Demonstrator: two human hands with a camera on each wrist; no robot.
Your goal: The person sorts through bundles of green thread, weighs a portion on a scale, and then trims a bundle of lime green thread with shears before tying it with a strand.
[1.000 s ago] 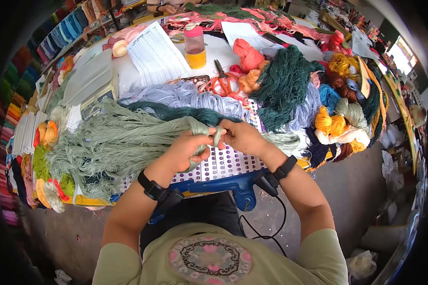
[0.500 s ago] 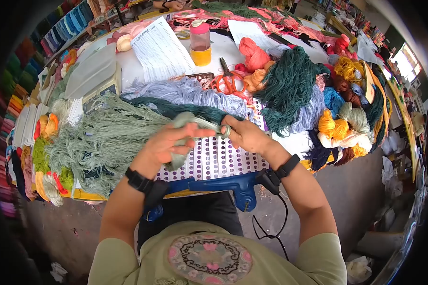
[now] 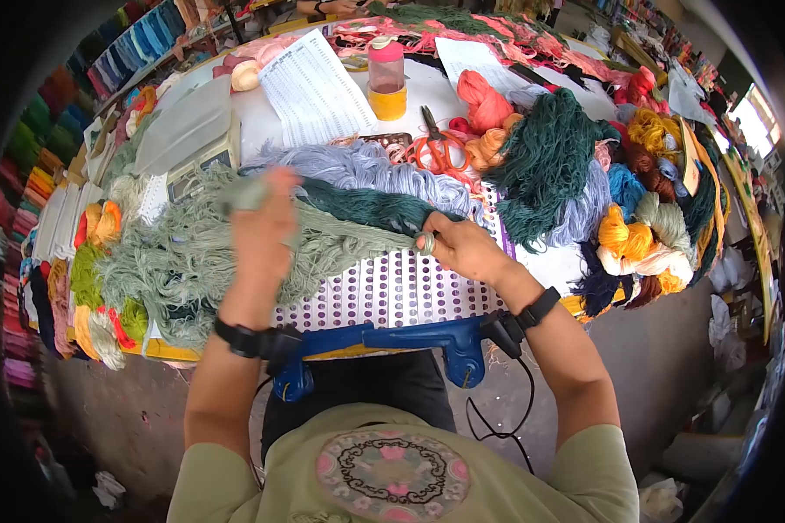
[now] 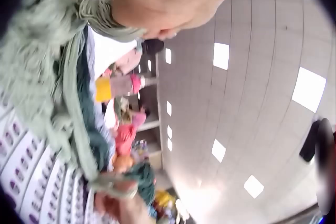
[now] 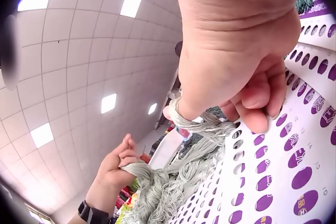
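Observation:
A long sage-green skein of yarn (image 3: 345,234) stretches between both hands, its loose mass spreading over the left of the table. My right hand (image 3: 466,248) holds its narrow end, with a loop of strands round the thumb in the right wrist view. My left hand (image 3: 266,235) is blurred in the head view, raised over the fluffy part. In the right wrist view the left hand (image 5: 116,165) grips strands of the skein. Beneath the yarn lie white cards with rows of purple holes (image 3: 384,292).
Dark teal yarn (image 3: 371,207) and pale lavender yarn (image 3: 358,166) lie just behind. Orange-handled scissors (image 3: 438,150), a pink-lidded bottle (image 3: 386,78) and printed paper (image 3: 314,91) are farther back. Colourful skeins (image 3: 623,231) crowd the right. A blue bar (image 3: 392,336) lines the front edge.
My left hand has moved left, away from the right hand, drawing along the sage-green yarn. The right hand keeps holding the end, with a loop now round its thumb.

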